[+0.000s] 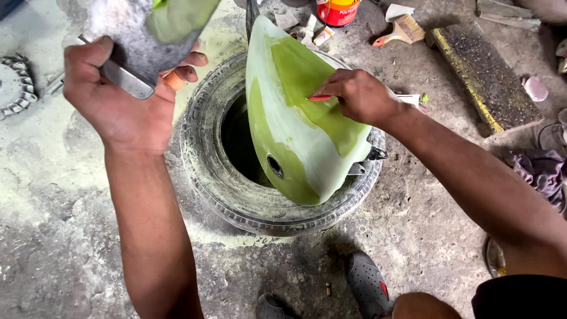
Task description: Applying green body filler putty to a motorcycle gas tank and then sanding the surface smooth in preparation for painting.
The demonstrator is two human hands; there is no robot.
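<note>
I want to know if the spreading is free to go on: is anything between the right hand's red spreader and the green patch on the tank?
Nothing visible. The right hand presses the red spreader directly against the green filler on the pale tank, which rests on the tyre. The left hand holds the mixing board off to the side, clear of the tank.

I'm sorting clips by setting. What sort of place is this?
Probably a vehicle body repair workshop: a curved panel smeared with green filler rests on an old tyre, on a dusty concrete floor, with a paintbrush and a can lying about.
</note>
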